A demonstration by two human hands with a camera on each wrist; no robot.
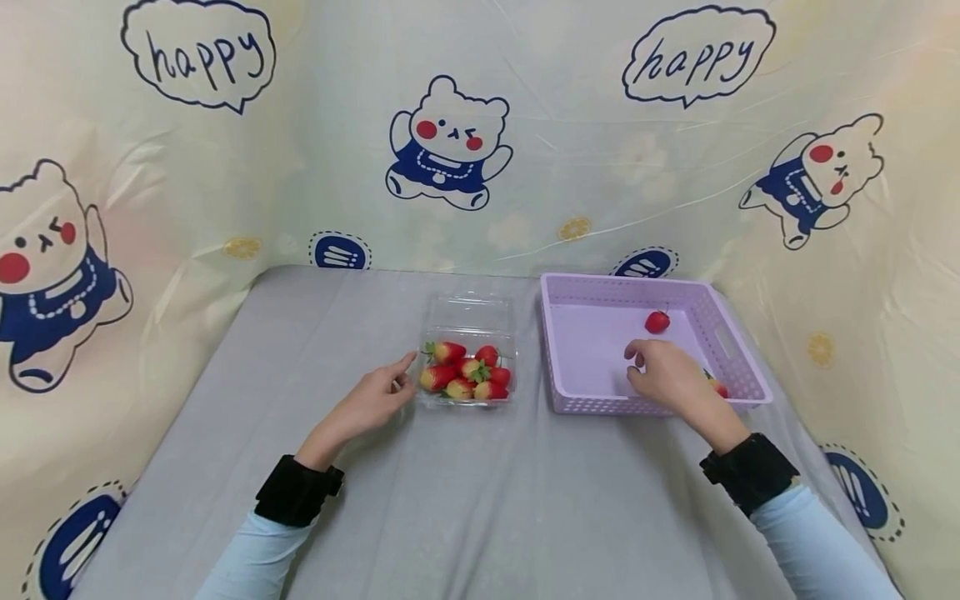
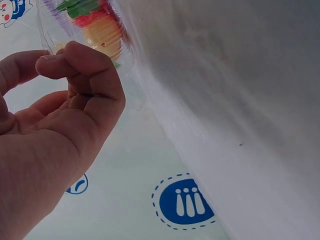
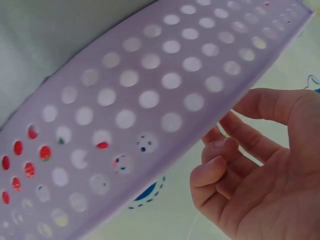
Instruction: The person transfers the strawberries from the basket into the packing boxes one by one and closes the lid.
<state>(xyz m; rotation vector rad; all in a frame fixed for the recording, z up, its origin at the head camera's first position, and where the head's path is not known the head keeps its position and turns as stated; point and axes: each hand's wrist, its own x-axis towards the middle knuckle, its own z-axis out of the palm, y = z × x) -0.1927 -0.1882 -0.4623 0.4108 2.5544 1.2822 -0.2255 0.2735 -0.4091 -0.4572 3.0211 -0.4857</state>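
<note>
A clear plastic clamshell box (image 1: 471,313) stands mid-table with its lid raised at the back and several red and pale-yellow strawberries (image 1: 447,352) inside. At its left side is my left hand (image 1: 373,397), index fingertip close to the wall; whether it touches I cannot tell. The left wrist view shows that hand's fingers (image 2: 95,75) loosely bent, holding nothing. Over the front of a lilac basket (image 1: 592,343) hovers my right hand (image 1: 666,375), fingers loosely curved and without a strawberry. One strawberry (image 1: 657,322) lies toward the basket's back; another strawberry (image 1: 717,387) is partly covered by the right hand.
A grey cloth covers the table (image 1: 465,492). Behind it hangs a pale curtain (image 1: 555,150) printed with bears. The basket's perforated side wall (image 3: 150,75) rises in front of the right hand in the right wrist view, with red fruit showing through its holes.
</note>
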